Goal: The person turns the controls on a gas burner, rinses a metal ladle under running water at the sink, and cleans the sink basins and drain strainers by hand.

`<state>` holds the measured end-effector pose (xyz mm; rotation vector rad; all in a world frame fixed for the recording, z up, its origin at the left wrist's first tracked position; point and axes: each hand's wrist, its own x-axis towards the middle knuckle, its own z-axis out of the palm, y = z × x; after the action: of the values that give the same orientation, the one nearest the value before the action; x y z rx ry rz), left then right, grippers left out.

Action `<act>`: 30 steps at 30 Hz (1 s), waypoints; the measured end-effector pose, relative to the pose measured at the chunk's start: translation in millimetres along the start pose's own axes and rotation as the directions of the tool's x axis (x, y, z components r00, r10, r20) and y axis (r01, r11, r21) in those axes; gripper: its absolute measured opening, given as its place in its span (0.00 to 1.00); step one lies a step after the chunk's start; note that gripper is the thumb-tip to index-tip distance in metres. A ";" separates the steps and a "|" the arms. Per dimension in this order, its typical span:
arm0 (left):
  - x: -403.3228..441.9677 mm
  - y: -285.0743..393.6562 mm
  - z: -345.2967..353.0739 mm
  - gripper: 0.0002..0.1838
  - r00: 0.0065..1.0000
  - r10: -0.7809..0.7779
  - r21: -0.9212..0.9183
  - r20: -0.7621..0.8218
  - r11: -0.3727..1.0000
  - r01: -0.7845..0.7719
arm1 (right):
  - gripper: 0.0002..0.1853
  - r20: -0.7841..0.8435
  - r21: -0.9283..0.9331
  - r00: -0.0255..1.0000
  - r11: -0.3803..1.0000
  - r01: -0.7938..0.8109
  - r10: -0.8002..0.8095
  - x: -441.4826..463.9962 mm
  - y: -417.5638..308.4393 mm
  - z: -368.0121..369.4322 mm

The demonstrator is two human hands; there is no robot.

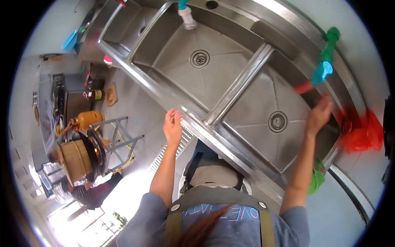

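Observation:
My left hand [173,126] is raised just outside the front rim of the steel sink [164,92], fingers loosely apart and holding nothing. Over the right side of the right basin [263,117] is my right hand [319,114], slightly blurred, its fingers extended and nothing visible in them. Just beyond that hand, a green tap [328,47] with a blue handle [321,73] and a red spout [303,87] hangs over the basin. A round drain [277,122] shows in the basin floor.
The middle basin [181,70] lies beyond a steel divider [242,82], under another tap [187,18]. A red plastic bag [364,131] and a green cloth-like item [317,177] are at the right. Leftward stand an orange gas cylinder [88,120], a metal stand [125,138] and another person [88,195].

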<state>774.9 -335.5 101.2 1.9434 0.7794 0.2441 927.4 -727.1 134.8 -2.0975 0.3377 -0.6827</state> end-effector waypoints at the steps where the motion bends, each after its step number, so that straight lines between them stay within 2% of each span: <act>1: -1.1 2.6 -1.3 0.16 1.000 0.018 0.015 -0.014 1.000 -0.018 | 0.21 -0.068 0.098 0.993 0.990 0.106 -0.100 13.1 -32.0 -3.8; 4: -6.7 8.4 -5.8 0.16 0.996 0.073 0.083 -0.047 0.994 -0.069 | 0.23 -0.071 -0.014 0.925 0.928 0.373 -0.373 33.3 -98.4 0.8; 7: -10.9 12.8 -17.3 0.16 0.994 0.091 0.096 -0.066 0.992 -0.084 | 0.25 0.179 -0.293 0.967 0.928 0.228 -0.181 35.4 -122.6 16.2; 10: -10.5 10.3 -29.7 0.16 0.989 0.098 0.095 -0.112 0.992 -0.088 | 0.26 0.144 -0.375 0.953 0.877 0.301 -0.266 34.3 -122.7 24.0; 11: -8.4 1.2 -35.2 0.15 0.986 0.099 0.076 -0.131 0.993 -0.090 | 0.23 0.108 -0.386 0.949 0.867 0.315 -0.297 36.4 -117.8 25.0; 14: 1.8 -27.5 -48.0 0.15 0.985 0.072 -0.003 -0.156 0.997 -0.073 | 0.20 -0.067 -0.218 0.962 0.945 0.244 -0.264 34.2 -107.8 21.0; 15: 4.9 -33.3 -53.0 0.15 0.989 0.035 -0.044 -0.145 0.998 -0.041 | 0.19 -0.104 -0.231 0.963 0.948 0.220 -0.249 37.0 -97.5 19.4; 18: 25.2 -61.4 -63.6 0.14 0.994 -0.007 -0.115 -0.109 0.993 -0.006 | 0.19 -0.046 -0.100 0.991 0.988 0.118 -0.123 39.8 -96.4 10.0; 22: 60.4 -66.8 -76.9 0.14 0.999 -0.029 -0.141 -0.038 0.990 0.023 | 0.21 0.081 0.249 0.990 0.964 0.092 -0.115 46.3 -87.4 6.8; 26: 118.2 -72.2 -92.2 0.15 1.000 0.013 -0.142 -0.006 0.990 -0.014 | 0.21 0.163 0.319 0.987 0.946 -0.056 0.004 51.8 -95.5 5.3; 29: 167.5 -68.4 -103.8 0.18 0.999 0.034 -0.067 -0.035 0.997 -0.037 | 0.24 0.189 0.334 0.978 0.930 -0.153 0.093 45.6 -104.3 11.1; 30: 183.8 -68.3 -104.2 0.19 0.993 0.058 0.010 -0.103 0.998 -0.057 | 0.24 0.037 0.096 0.999 0.995 -0.039 0.035 42.6 -102.5 12.5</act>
<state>838.6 -125.9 65.1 1.9742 0.7930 0.3804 968.1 -679.8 227.4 -2.0039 0.3165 -0.6274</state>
